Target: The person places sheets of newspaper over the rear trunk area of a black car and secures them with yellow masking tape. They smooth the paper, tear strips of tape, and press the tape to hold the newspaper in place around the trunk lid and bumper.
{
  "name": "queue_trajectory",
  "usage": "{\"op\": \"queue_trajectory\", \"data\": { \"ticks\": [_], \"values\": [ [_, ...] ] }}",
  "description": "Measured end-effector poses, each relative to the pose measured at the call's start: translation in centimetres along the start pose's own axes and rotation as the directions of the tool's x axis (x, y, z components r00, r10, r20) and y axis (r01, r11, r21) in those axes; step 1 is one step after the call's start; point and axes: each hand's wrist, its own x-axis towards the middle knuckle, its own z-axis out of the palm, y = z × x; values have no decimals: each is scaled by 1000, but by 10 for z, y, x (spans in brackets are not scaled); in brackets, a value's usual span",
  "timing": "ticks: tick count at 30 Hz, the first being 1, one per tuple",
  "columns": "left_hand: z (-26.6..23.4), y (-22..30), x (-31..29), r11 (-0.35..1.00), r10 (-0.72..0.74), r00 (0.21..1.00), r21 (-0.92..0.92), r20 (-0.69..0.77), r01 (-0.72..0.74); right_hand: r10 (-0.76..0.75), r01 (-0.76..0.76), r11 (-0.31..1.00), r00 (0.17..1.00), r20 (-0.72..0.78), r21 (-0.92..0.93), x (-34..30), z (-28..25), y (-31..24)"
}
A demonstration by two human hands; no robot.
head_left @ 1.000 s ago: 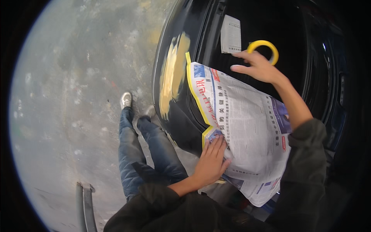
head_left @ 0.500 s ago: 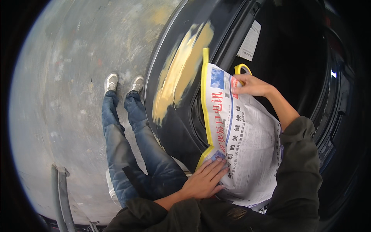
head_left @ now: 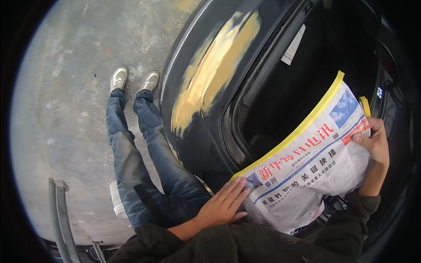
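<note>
A newspaper sheet (head_left: 302, 175) with yellow masking tape (head_left: 294, 136) along its upper edge stretches at a slant between my hands. My left hand (head_left: 223, 204) lies flat on its lower left corner, fingers stretched out over the paper and tape end near the car body. On the right, my right hand (head_left: 375, 140) pinches the sheet's far corner, thumb on top. A yellow tape roll (head_left: 365, 106) shows behind that corner, partly hidden by paper and hand. The dark car panel (head_left: 206, 144) carries a long patch of tan and cream filler (head_left: 215, 65).
The open, dark trunk (head_left: 280, 105) with its rubber-lined rim lies beyond the sheet, a white label (head_left: 294, 46) inside. To the left are the grey floor (head_left: 74, 118), my legs, a white bucket (head_left: 117, 204) and metal rails (head_left: 59, 219).
My right hand has swung right and toward me, carrying the sheet's far end and tape roll away from the panel. The taped edge now slants over the trunk. My left hand stays on its corner.
</note>
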Motion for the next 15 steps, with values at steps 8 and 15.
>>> {"op": "queue_trajectory", "data": {
  "ticks": [8, 15],
  "values": [
    [-6, -6, -4, 1000, -15, 1000, 18, 6, 15, -245, 236, 946, 969, -12, -223, -18, -12, -8],
    [-4, -12, -10, 998, -24, 1000, 52, -2, 24, -536, 565, 825, 784, 315, -4, -41, -38, -31]
  ]
}}
